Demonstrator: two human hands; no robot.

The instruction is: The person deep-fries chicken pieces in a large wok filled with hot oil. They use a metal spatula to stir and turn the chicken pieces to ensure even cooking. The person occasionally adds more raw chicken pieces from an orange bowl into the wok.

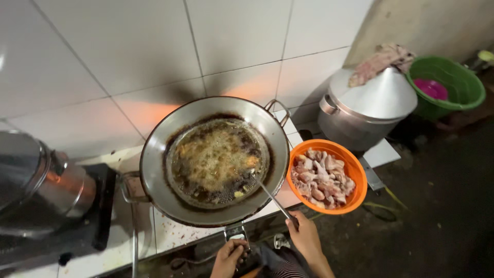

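Observation:
A large steel wok (154, 154) sits on a burner with bubbling hot oil (216, 159) and frying pieces in it. My right hand (304, 236) grips the handle of a long metal utensil (270, 195) whose tip dips into the oil at the right side. My left hand (229, 257) rests low at the stove's front, fingers closed on the burner knob area below the wok. An orange bowl (355, 170) of raw chicken pieces (321, 177) stands just right of the wok, close to my right hand.
A lidded aluminium pot (370, 103) with a cloth (378, 62) on top stands at the right rear. Behind it is a green bucket (458, 85). A steel pot (46, 185) sits on the left burner. White tiled wall behind; dark floor at right.

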